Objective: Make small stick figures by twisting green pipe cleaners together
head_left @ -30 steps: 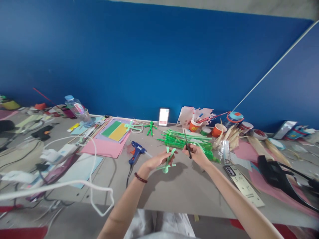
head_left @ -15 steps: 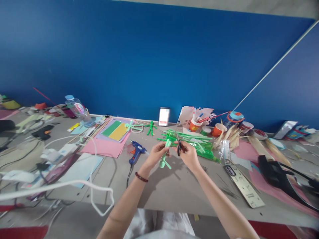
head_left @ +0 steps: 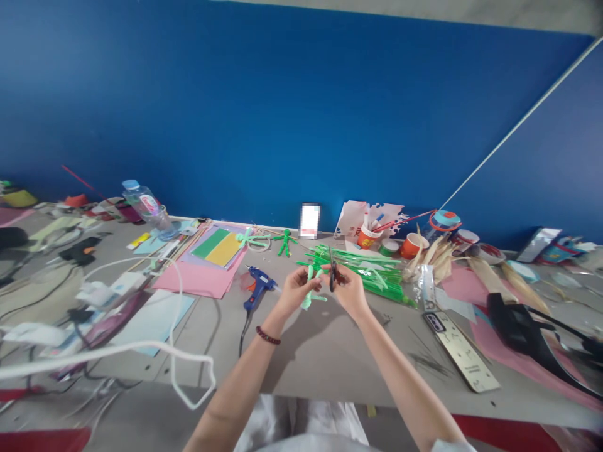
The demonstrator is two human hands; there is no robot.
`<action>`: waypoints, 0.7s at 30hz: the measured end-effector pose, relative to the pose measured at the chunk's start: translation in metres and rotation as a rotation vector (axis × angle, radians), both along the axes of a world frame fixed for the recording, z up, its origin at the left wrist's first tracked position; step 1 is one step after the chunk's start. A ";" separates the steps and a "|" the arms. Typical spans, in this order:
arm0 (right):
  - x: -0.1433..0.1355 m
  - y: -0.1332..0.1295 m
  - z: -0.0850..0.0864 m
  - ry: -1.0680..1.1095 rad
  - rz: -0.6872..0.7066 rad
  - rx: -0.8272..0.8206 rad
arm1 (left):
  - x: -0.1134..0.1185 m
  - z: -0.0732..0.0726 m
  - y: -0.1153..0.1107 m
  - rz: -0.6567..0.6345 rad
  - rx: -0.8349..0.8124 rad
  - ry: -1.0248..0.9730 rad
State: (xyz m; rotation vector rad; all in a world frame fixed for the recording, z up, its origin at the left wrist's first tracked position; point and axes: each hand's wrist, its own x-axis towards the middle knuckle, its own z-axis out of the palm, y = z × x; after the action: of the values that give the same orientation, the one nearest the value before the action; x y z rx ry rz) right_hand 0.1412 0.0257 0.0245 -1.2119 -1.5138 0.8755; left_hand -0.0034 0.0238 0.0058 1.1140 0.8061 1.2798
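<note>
A pale green pipe-cleaner figure (head_left: pixel 308 300) is pinched in my left hand (head_left: pixel 296 290), its limbs sticking out above and below the fingers. Dark-handled scissors (head_left: pixel 332 276) are in my right hand (head_left: pixel 348 290), blades pointing up toward the wall. The right fingertips are close beside the figure; whether they touch it is not clear. Behind my right hand lies a pile of green pipe cleaners (head_left: pixel 386 284). A dark green figure (head_left: pixel 285 242) and a pale green one (head_left: pixel 249 238) lie near the wall.
A blue glue gun (head_left: pixel 259 286) with its cord lies left of my hands, beside pink sheets (head_left: pixel 202 280). To the right are a phone (head_left: pixel 464 355), an orange cup of pens (head_left: pixel 367 238) and a black stand (head_left: pixel 513 326). A white cable (head_left: pixel 188 355) crosses the left front.
My right hand has moved left with the scissors, closer to my left hand. The pale green figure has turned and risen slightly in my left fingers.
</note>
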 end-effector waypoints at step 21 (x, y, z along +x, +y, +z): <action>0.010 0.013 -0.003 0.145 0.080 -0.272 | 0.000 0.007 -0.006 -0.079 -0.006 0.083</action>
State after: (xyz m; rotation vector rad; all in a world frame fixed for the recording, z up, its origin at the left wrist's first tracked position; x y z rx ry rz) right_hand 0.1516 0.0384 0.0214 -1.2568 -1.3646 1.2276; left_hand -0.0036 0.0174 0.0130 1.1893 0.8186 1.1710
